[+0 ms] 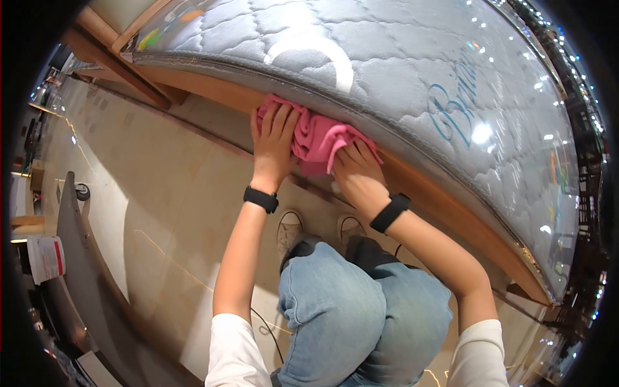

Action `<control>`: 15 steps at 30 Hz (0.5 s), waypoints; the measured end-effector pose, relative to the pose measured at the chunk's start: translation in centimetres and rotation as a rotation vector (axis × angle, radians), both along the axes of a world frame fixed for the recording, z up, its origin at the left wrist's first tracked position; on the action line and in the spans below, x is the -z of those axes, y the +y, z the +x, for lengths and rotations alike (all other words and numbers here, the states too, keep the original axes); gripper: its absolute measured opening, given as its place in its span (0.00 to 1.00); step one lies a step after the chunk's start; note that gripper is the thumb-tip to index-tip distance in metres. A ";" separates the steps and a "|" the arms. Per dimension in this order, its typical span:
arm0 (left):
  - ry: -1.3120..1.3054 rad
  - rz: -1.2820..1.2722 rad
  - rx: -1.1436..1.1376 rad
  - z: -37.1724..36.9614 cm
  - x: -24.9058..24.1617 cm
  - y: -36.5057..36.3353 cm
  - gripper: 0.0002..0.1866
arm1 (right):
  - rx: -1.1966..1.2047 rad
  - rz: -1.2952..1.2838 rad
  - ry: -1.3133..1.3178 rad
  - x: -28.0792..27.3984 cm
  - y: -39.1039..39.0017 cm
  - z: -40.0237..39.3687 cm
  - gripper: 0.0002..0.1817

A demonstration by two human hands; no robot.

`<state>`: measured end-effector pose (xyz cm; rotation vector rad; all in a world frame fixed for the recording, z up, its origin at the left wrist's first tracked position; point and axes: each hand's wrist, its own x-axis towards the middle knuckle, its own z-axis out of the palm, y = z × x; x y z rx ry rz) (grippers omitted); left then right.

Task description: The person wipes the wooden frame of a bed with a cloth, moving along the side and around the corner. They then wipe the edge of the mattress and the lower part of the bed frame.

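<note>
A crumpled pink cloth [314,140] lies against the wooden side rail [445,206] of a bed, just under the mattress edge. My left hand [274,147] grips the cloth's left end, its fingers bent over the folds. At the right end, my right hand [361,177] holds the cloth with its fingertips partly hidden in the fabric. Above the rail rests a grey quilted mattress [393,90] in clear plastic wrap, with blue script lettering on it. Both wrists wear black bands.
Beige floor tiles [174,193] run beneath me, with a thin cable [265,329] beside my knees. To the left stand a dark curved panel [84,258], a small caster wheel [82,191] and a white tub [46,259]. Wooden bed framing [122,64] rises at upper left.
</note>
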<state>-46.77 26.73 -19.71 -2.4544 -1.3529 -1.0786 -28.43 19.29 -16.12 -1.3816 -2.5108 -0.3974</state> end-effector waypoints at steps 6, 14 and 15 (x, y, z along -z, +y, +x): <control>-0.076 -0.054 -0.016 0.1 0.3 0.0 0.38 | -0.047 0.025 0.037 0.1 1.5 -1.3 0.14; -0.042 -0.091 0.249 2.5 0.8 -2.4 0.43 | -0.003 -0.058 -0.063 -0.4 -2.9 4.2 0.13; -0.034 -0.093 0.307 2.9 0.8 -2.7 0.43 | 0.017 -0.072 -0.095 0.6 -3.9 5.8 0.13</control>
